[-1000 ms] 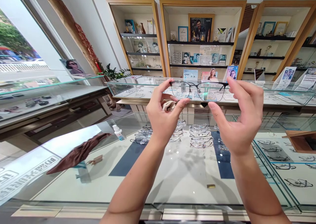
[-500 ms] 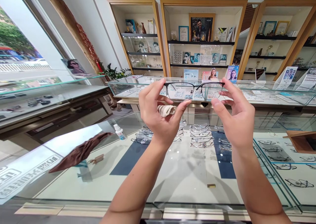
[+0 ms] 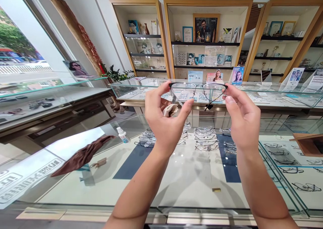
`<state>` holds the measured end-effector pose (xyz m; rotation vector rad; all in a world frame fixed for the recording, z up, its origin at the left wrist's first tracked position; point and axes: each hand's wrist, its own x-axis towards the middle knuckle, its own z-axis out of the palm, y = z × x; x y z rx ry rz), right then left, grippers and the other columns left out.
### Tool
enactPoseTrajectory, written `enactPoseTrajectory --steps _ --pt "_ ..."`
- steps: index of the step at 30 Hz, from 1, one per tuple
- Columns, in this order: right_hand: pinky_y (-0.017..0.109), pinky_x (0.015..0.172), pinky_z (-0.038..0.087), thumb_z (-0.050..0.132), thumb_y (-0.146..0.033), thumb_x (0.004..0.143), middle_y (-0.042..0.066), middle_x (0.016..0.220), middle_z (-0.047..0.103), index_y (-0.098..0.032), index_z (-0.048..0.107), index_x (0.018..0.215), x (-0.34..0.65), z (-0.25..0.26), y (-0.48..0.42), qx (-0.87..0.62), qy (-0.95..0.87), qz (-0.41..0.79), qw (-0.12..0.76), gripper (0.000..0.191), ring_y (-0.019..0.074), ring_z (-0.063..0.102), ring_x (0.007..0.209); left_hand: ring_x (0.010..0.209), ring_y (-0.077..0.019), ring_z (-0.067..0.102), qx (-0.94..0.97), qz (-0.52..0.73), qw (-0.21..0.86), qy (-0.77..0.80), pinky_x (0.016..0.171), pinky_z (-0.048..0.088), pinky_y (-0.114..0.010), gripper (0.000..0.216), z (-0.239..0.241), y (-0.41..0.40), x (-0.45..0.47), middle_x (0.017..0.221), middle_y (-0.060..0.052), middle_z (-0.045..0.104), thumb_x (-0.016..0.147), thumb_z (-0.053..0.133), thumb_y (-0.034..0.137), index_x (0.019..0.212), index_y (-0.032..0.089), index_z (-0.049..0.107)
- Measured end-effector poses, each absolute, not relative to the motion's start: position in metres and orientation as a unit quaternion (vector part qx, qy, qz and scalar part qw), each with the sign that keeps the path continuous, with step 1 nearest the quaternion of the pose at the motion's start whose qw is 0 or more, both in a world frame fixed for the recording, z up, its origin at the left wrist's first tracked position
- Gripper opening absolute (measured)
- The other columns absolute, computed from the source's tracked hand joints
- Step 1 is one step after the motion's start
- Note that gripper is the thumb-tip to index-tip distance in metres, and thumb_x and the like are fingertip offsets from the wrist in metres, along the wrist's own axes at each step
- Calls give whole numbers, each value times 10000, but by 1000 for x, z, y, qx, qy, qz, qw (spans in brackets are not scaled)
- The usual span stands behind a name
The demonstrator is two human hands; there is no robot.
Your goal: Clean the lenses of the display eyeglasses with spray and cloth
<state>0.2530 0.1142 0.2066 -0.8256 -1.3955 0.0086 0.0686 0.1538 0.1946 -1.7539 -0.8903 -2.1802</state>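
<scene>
A pair of dark half-rim eyeglasses [image 3: 199,86] is held up at eye level above the glass counter, its lenses clear. My left hand [image 3: 166,116] grips the left end of the frame with its fingertips. A bunched striped cloth [image 3: 170,110] is also tucked in that palm. My right hand [image 3: 243,118] pinches the right end of the frame near the hinge. The temples point away from me and downward; one dark tip shows below the right lens.
The glass display counter [image 3: 161,195] holds rows of eyeglasses [image 3: 206,138]. On its left lie a brown cloth [image 3: 84,155], a white spray bottle [image 3: 123,135] and a small brown tag [image 3: 99,162]. A small gold piece [image 3: 216,190] sits near the front. A wooden tray [image 3: 309,144] stands at right.
The eyeglasses have tilted, so their temples now show below the lenses. My left hand has shifted slightly right, and my right thumb has moved up and outward toward the frame's end.
</scene>
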Motion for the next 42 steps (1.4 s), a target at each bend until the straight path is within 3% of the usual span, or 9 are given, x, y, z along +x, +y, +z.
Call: enactPoseTrajectory --steps 18,25,31,38,42 --pt "584 1126 563 641 -472 1004 68 1385 752 -312 737 1339 253 203 121 -377 -601 61 702 383 308 697 1297 1032 -237 607 -597 -734 142 -290 746 545 -340 629 193 147 69 1246 -107 658 825 865 479 1368 253 641" --pt "564 1055 588 579 -389 1033 68 1420 704 -330 677 1413 245 203 113 -349 -622 -59 698 397 297 670 1303 1214 -249 643 -609 -735 67 -291 924 581 -353 535 194 163 64 1253 -80 674 891 796 545 1316 250 662" --pt "603 1075 557 533 -363 1038 64 1428 674 -362 644 1454 242 203 110 -338 -625 -128 691 430 321 619 1346 1231 -265 671 -625 -728 40 -278 888 618 -355 588 191 176 61 1278 -90 692 879 788 607 1337 263 657" --pt "624 1112 532 507 -364 1018 74 1420 650 -357 617 1472 240 199 112 -336 -610 -273 664 468 345 603 1362 978 -200 740 -650 -723 13 -234 741 613 -296 668 182 195 64 1351 -110 672 894 739 674 1433 307 596" --pt "637 1146 498 498 -362 1012 67 1462 616 -376 571 1513 239 198 113 -330 -622 -294 646 506 363 573 1400 875 -165 730 -655 -721 20 -225 675 581 -264 711 178 203 64 1394 -119 651 890 712 710 1464 317 566"
